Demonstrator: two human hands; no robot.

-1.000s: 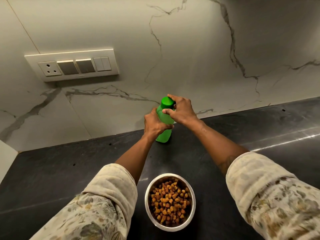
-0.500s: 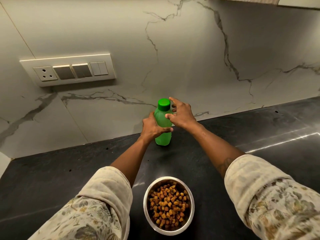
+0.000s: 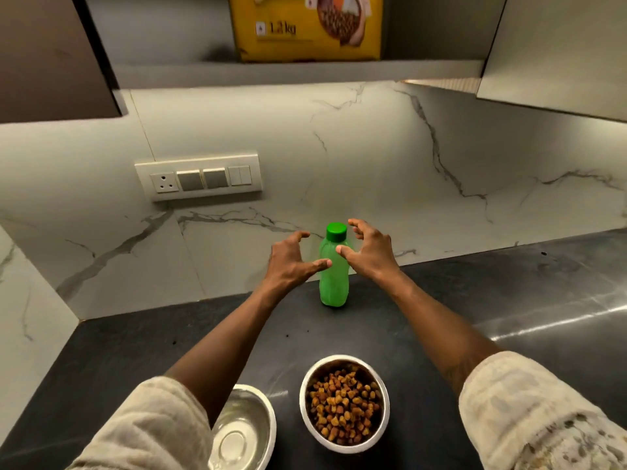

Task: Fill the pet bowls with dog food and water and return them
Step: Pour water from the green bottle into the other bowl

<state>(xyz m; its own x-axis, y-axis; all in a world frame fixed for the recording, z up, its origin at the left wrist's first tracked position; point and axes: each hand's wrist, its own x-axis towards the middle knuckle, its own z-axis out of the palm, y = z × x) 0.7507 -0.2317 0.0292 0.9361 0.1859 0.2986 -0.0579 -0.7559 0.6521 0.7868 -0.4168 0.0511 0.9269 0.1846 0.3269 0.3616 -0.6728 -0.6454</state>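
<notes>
Green bottle [image 3: 334, 276] stands capped. Left hand [image 3: 288, 262] and right hand [image 3: 371, 252] flank it, spread, empty; a brush may topple it.

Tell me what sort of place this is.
Probably a home kitchen: dark stone countertop against a white veined marble backsplash, a cream switch-and-socket panel, and a yellow dog-food bag on the shelf above.
</notes>
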